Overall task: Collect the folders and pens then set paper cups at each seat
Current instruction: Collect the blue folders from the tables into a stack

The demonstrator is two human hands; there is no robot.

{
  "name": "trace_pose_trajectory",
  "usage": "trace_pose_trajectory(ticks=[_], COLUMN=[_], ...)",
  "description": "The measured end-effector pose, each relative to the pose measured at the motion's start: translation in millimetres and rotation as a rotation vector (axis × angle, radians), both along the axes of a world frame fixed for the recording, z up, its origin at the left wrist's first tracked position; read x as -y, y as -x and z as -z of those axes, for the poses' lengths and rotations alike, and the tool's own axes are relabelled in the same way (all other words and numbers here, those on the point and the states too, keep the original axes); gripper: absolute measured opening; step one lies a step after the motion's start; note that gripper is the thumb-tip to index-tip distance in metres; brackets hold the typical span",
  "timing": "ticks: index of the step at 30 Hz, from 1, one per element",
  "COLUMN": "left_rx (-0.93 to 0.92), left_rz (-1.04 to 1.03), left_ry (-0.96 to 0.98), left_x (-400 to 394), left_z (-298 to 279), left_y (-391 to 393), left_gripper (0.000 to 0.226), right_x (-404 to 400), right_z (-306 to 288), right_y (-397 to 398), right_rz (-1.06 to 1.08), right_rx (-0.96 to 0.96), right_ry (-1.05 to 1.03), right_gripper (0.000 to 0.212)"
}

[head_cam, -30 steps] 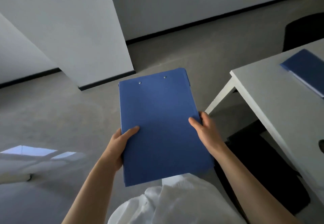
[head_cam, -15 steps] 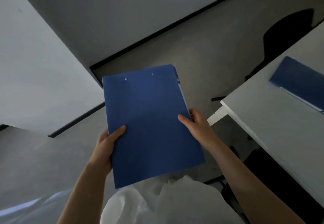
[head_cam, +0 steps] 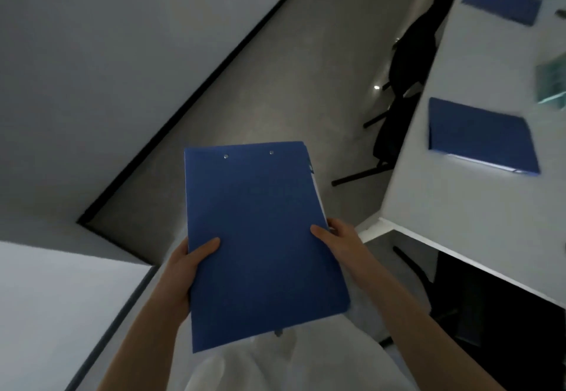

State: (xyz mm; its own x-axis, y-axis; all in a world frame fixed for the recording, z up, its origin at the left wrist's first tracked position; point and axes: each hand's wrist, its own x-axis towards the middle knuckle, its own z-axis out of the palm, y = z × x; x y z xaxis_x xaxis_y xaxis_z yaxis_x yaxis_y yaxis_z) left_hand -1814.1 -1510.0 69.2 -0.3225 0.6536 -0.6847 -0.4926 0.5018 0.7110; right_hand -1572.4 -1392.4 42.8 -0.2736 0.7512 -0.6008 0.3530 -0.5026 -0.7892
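Person stands w/ a blue folder (head_cam: pixel 260 237) held out in front, over the floor (head_cam: pixel 306 69) — left hand (head_cam: pixel 186 268) grips its left edge, thumb on the cover, right hand (head_cam: pixel 340 240) grips the right edge the same way. Paper edges show along the folder's right side. On the white table (head_cam: pixel 459 207) to the right, two more blue folders lie flat — near one (head_cam: pixel 481 136), far one (head_cam: pixel 502 1), well apart. Black chair (head_cam: pixel 410 54) tucked beside the table.
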Motion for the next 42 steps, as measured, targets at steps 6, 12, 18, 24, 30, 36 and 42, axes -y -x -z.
trace_pose_trajectory(ticks=[6, 12, 18, 24, 30, 36, 42], left_rx=[0.028, 0.004, -0.008, -0.01, -0.017, -0.061, -0.086], left_rz=[0.161, 0.251, 0.306, 0.349, 0.481, 0.662, 0.813], left_ry=[0.024, 0.01, -0.002, 0.017, 0.06, 0.063, 0.054], left_x=[-103, -237, -370, -472, -562, -652, -724], left_z=[16, 25, 13, 10, 22, 21, 26], left_y=[8, 0, -10, -10, -2, 12, 6], left_gripper=[0.036, 0.034, 0.038, 0.043, 0.045, 0.044, 0.043], right_x=[-66, -169, -290, -383, -413, -417, -428], right_z=[10, 26, 38, 69, 112, 126, 112], right_y=[-15, -26, -59, -115, -157, -152, -105], right_rz=[0.207, 0.32, 0.405, 0.417, 0.394, 0.292, 0.272], right_rx=[0.052, 0.04, 0.081, 0.542, 0.922, 0.947, 0.92], right_ry=[0.041, 0.055, 0.085, -0.072, 0.093, 0.353, 0.373], right_gripper=[0.029, 0.028, 0.03, 0.019, 0.068, 0.077, 0.065])
